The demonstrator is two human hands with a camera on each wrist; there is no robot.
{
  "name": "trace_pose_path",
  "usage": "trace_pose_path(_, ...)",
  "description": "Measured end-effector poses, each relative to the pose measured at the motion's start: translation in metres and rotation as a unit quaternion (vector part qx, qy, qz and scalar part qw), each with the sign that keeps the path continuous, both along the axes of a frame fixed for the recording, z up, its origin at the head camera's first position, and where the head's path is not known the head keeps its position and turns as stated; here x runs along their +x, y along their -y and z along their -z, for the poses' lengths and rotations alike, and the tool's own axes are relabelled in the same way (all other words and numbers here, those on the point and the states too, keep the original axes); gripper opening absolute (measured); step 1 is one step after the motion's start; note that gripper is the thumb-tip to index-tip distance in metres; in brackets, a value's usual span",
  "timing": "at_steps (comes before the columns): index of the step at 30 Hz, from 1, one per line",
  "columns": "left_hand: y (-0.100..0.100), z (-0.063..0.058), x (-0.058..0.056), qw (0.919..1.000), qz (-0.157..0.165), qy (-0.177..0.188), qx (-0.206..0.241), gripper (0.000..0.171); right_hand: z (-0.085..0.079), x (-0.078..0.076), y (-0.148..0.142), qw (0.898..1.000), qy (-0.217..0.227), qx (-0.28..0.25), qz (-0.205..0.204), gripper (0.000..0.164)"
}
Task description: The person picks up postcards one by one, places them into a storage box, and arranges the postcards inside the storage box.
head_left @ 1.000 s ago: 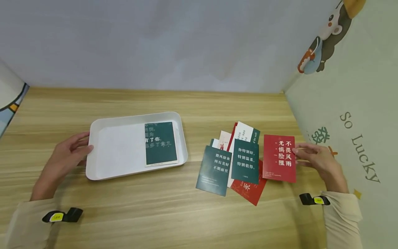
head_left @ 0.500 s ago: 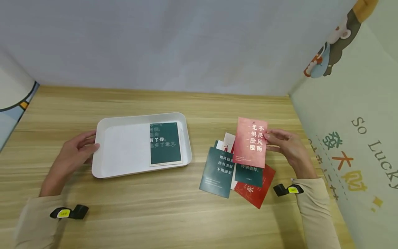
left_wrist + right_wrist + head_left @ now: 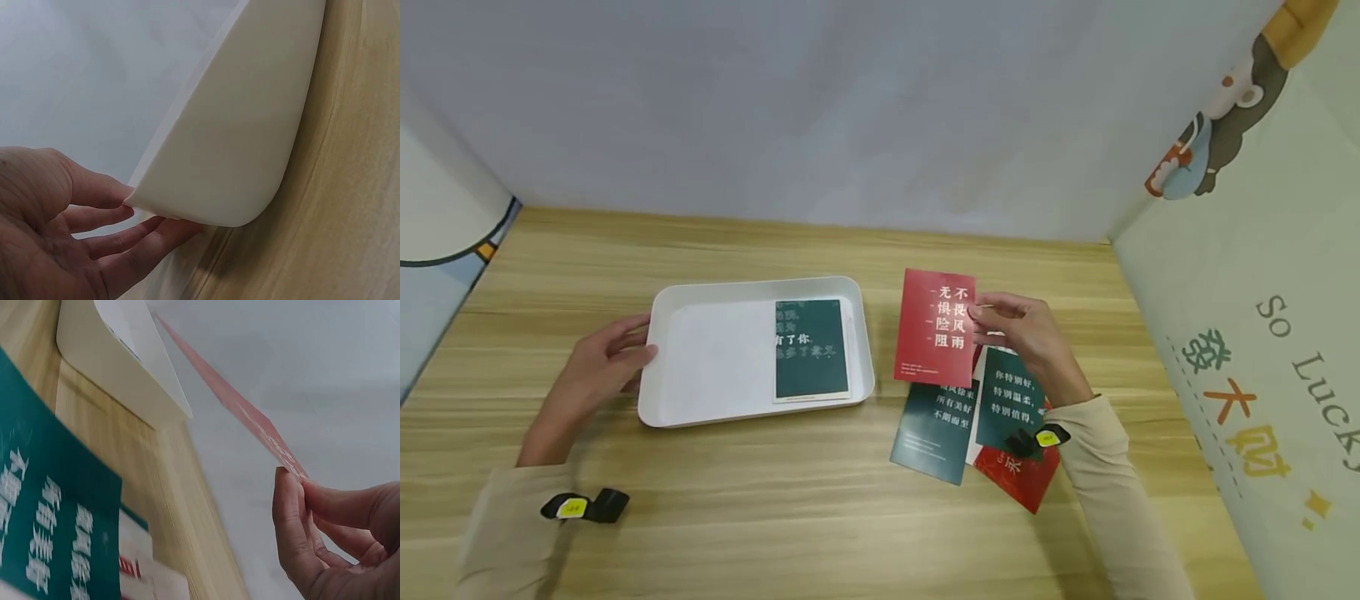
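Above the table (image 3: 737, 517), right fingers (image 3: 289, 515) pinch a red card (image 3: 928, 325) by its right edge, left fingers (image 3: 147, 251) gripping a tray (image 3: 722, 362).

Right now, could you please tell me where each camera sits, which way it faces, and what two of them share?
Head: worn on the head, facing forward and down at the white tray, red card and loose cards; left hand, right hand and both sleeves show.
Left wrist: on that wrist, facing past the left hand at one end of the white tray; thumb and fingers show.
Right wrist: on that wrist, facing past the loose cards toward the white tray; fingers pinching the red card show.
Shared: head and right wrist both show tray and red card.
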State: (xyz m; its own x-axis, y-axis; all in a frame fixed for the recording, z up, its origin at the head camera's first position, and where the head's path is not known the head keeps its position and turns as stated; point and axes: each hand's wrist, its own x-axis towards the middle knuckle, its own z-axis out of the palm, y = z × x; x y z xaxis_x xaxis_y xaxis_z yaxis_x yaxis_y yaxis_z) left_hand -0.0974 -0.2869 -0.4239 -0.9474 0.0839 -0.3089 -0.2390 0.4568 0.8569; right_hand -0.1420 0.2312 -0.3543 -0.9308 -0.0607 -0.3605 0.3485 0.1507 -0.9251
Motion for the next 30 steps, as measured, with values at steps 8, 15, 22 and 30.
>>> trace_pose_path(8,0.000,-0.001,-0.005,1.0000,0.005,0.006,-0.005,0.062,0.007,-0.016,0.049,1.000,0.007,-0.006,-0.024,0.042)
trace_pose_path(15,0.001,-0.001,-0.001,0.9999,0.004,0.007,-0.006,0.062,0.025,-0.024,0.085,0.998,0.017,-0.035,-0.039,0.035)
trace_pose_path(22,0.000,0.000,-0.002,0.9995,0.006,0.009,-0.030,0.062,0.031,-0.027,0.110,0.998,-0.001,-0.017,-0.063,0.031)
trace_pose_path(30,0.000,0.000,0.000,1.0000,-0.003,-0.002,-0.004,0.061,0.034,-0.031,0.139,0.998,-0.013,0.006,-0.067,0.025)
